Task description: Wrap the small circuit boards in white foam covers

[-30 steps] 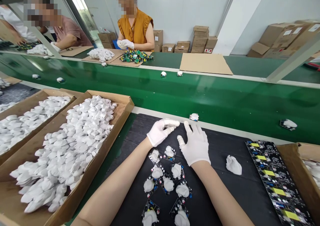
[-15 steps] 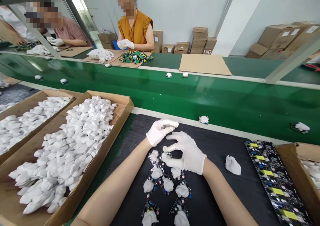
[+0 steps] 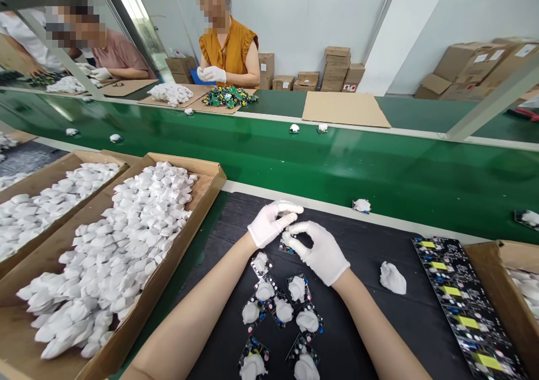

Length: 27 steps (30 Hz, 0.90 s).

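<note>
Both my hands wear white gloves and meet above the black mat. My left hand (image 3: 273, 224) has its fingers curled toward the thumb; anything held in that curl is hidden. My right hand (image 3: 322, 252) pinches a small black circuit board (image 3: 287, 246) at its edge, right beside the left fingertips. Nearer to me lie several small circuit boards topped with white putty-like lumps (image 3: 283, 311), some touching at their corners. A loose white lump (image 3: 393, 278) rests on the mat to the right of my right hand.
At left stand cardboard trays (image 3: 185, 256) heaped with white lumps. A panel of joined boards (image 3: 461, 307) lies at right, beside another cardboard box (image 3: 484, 256). Beyond the mat runs a green conveyor (image 3: 261, 161) carrying lump-topped boards (image 3: 361, 205). Co-workers (image 3: 229, 49) sit across it.
My right hand has gone from spread fingers to a pinch on a board near the left hand. Boards on the conveyor have shifted right. My left hand has barely moved.
</note>
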Tool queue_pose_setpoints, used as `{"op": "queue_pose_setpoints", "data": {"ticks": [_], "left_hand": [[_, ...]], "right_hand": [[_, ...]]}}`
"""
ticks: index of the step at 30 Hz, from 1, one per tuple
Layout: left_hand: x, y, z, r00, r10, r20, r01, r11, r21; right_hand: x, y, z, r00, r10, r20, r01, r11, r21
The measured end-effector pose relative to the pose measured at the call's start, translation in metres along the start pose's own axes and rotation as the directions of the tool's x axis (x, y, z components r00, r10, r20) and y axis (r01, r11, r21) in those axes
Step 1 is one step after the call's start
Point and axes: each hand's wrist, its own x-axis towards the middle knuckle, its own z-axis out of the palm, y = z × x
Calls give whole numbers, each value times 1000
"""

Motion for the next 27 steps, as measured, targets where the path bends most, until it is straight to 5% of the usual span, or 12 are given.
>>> {"op": "queue_pose_setpoints", "data": {"ticks": [7,12,17,27], "left_hand": [[-1,4,0,1000,-11,11,11,1000,23],[-2,9,-1,999,-8,42,7,999,37],[-2,8,2,986,49,162,-58,997,50],[-1,9,3,959,97,266,-145,975,167]], "right_hand": [[1,-4,-4,979,-139,146,168,962,-214],[2,4,-4,995,-51,-81,58,994,87],[1,15,0,952,114,-285,-20,950,312],[1,16,-2,894,331,-302,-111,817,566]]}}
